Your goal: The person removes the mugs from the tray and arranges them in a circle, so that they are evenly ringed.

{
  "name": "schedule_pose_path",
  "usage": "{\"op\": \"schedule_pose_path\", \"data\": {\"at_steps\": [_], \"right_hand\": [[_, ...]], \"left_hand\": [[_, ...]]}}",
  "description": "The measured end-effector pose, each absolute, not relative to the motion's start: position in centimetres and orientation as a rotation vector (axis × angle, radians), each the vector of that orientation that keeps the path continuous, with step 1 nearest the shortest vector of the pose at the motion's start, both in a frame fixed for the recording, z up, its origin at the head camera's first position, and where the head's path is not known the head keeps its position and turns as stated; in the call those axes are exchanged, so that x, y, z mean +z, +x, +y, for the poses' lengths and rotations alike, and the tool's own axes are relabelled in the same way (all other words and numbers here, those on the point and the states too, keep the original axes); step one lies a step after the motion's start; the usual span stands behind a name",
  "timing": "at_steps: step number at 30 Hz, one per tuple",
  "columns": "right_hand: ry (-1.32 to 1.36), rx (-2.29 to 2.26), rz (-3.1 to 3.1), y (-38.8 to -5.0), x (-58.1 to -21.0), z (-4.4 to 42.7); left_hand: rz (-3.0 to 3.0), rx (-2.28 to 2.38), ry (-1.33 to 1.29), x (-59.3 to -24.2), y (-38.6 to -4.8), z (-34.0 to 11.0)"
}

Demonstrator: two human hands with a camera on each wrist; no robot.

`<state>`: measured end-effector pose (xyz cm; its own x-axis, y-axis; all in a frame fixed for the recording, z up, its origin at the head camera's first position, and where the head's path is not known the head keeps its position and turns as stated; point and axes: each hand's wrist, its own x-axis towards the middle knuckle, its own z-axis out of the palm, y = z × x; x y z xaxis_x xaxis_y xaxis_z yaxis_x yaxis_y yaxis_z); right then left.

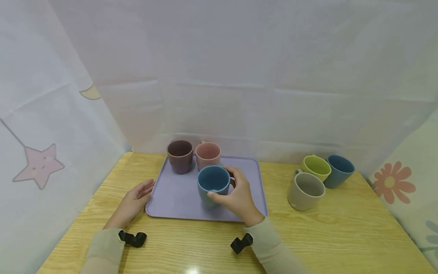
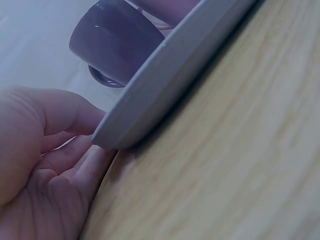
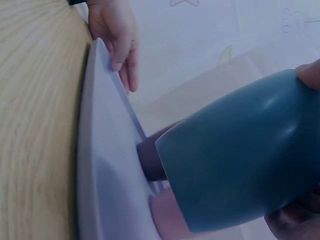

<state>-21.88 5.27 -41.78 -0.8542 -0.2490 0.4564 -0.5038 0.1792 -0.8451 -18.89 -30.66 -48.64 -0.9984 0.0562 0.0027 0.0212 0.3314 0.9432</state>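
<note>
Gripping a glossy, tapered blue mug [image 1: 213, 183] is the right hand [image 1: 241, 195]; the left hand [image 1: 136, 198] lies straight-fingered.

In the head view we see soft, even, slightly hazy light, with one small white glare low on the tabletop [image 1: 171, 243]. Both wrist views look cooler and bluer to us, the left dimmer and softly blurred. We notice pale highlights on the blue cup [image 3: 235, 155] and a dark shadow beneath the tray [image 2: 160, 85].

Blue mug [image 1: 213, 179] — lilac tray [image 1: 174, 201]
</note>
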Motion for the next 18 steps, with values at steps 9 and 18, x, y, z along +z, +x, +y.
{"op": "schedule_pose_path", "data": {"at_steps": [9, 18], "right_hand": [[0.625, 1.686, -2.229, -21.9, -40.1, 9.6], [0.459, 1.688, -2.250, -22.1, -39.1, 13.6]], "left_hand": [[2.540, 1.795, 0.098, -48.9, -19.0, -30.7], [2.523, 1.799, 0.075, -48.6, -19.0, -30.8]]}}
